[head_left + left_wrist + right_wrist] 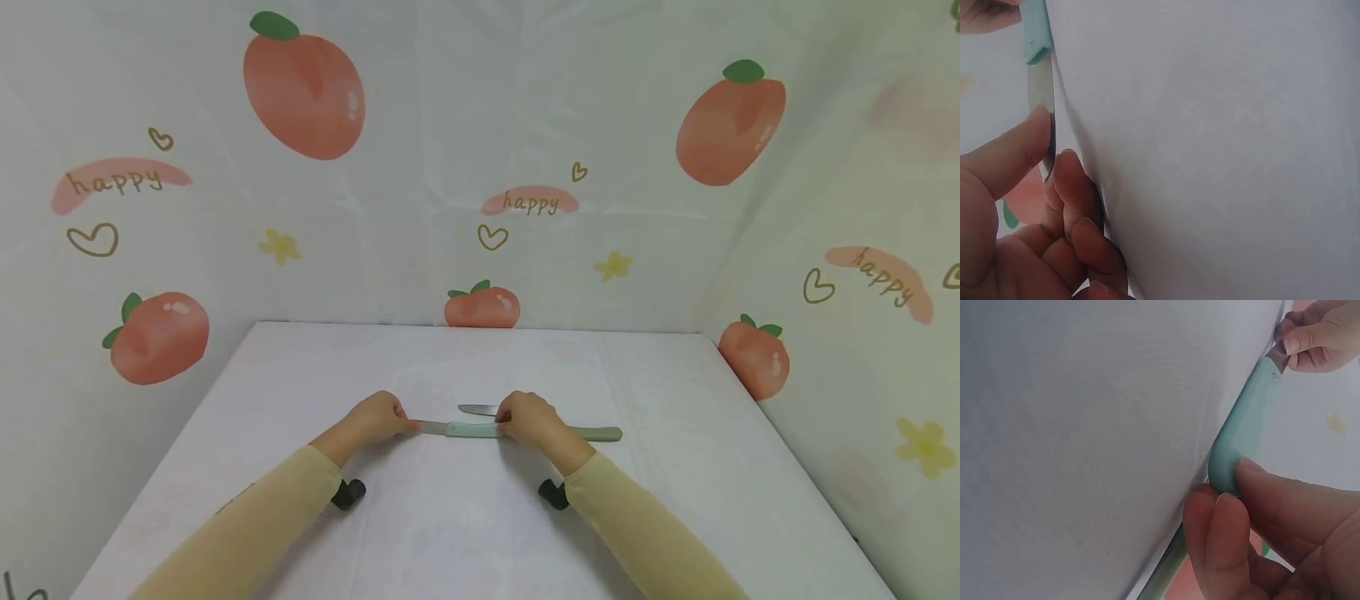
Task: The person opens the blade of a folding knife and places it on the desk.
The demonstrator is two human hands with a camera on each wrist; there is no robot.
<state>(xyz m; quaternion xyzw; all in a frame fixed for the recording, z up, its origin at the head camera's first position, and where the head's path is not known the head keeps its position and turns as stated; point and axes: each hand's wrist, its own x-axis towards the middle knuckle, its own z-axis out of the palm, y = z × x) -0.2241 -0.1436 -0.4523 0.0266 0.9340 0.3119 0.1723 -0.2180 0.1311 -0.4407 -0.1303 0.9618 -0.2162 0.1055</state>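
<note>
A paring knife with a light teal handle (472,430) lies crosswise between the two hands, low over the table, its blade pointing left. My left hand (378,417) pinches the blade (1040,84) near its tip, thumb on one face and fingers behind. At the other end my right hand (531,419) holds the butt of the teal handle (1244,428) between thumb and fingertips. Just beyond, another knife blade (476,409) shows left of the right hand, and an olive-green handle (597,434) sticks out to its right; the stretch between is hidden by that hand.
The white-covered table (465,517) reaches back to a printed cloth wall (405,250) with fruit and "happy" motifs, and more cloth hangs at both sides. Black wrist-camera mounts (348,494) jut from beneath both sleeves, close above the table.
</note>
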